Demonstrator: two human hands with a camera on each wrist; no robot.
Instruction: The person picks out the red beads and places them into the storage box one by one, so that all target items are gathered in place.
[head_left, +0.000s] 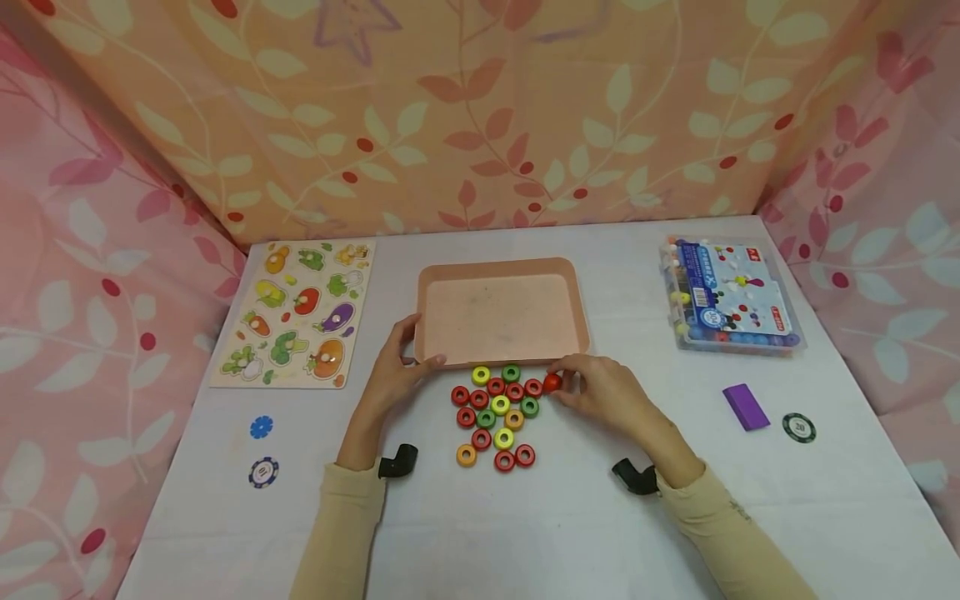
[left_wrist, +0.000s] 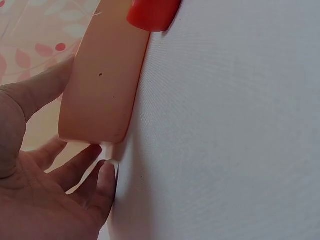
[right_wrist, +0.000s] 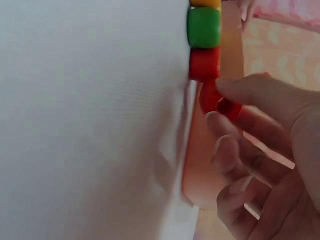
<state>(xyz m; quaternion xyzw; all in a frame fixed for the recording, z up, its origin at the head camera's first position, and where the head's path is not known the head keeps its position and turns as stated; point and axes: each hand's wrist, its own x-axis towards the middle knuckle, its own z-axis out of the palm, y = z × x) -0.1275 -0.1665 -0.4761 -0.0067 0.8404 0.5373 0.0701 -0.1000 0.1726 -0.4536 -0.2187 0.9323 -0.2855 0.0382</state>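
A shallow peach tray [head_left: 501, 312] lies on the white table. My left hand [head_left: 397, 362] holds its near left corner, thumb along the front rim and fingers at the left side. Between the thumb and fingertips of my right hand [head_left: 603, 392], a red bead [head_left: 552, 382] is pinched just off the tray's front edge. The right wrist view shows the hole in this red bead [right_wrist: 210, 97], which is tilted beside a standing red bead [right_wrist: 204, 64] and a green bead [right_wrist: 204, 27]. Several red, green, yellow and orange beads [head_left: 501, 406] lie flat in a cluster before the tray.
A vegetable puzzle board [head_left: 300, 275] lies at the left, with a blue flower piece [head_left: 262, 427] and a poker chip [head_left: 264, 472] below. At the right are a clear box of beads [head_left: 731, 296], a purple block [head_left: 746, 407] and a black chip [head_left: 798, 427]. Patterned curtains [head_left: 480, 108] surround the table.
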